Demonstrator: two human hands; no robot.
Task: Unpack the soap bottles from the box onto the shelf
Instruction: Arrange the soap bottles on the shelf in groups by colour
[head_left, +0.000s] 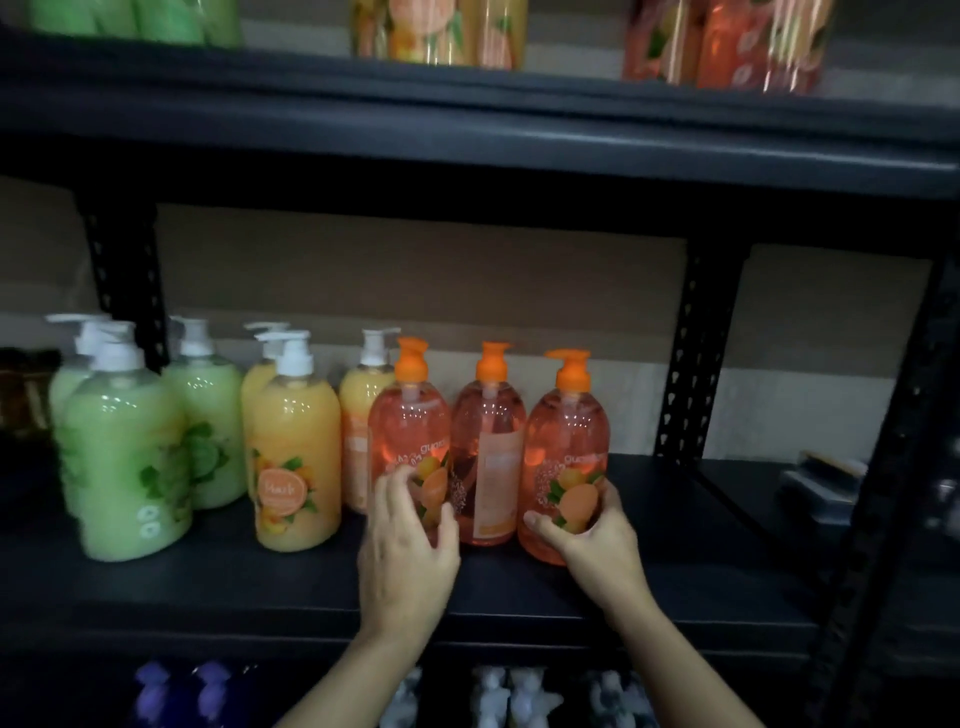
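Orange soap bottles (408, 431) stand on the shelf (519, 587), the left hand (408, 535) seemingly curled round the one left of the middle bottle (488, 431), the right hand (597, 540) gripping the one right of it, so a hurried squeeze inward could topple it.

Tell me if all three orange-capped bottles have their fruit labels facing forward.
No, the middle orange-capped bottle shows a plain pale label, not a fruit picture.

Left hand (408, 543) and right hand (597, 540) reach forward, fingers (393, 486) curled.
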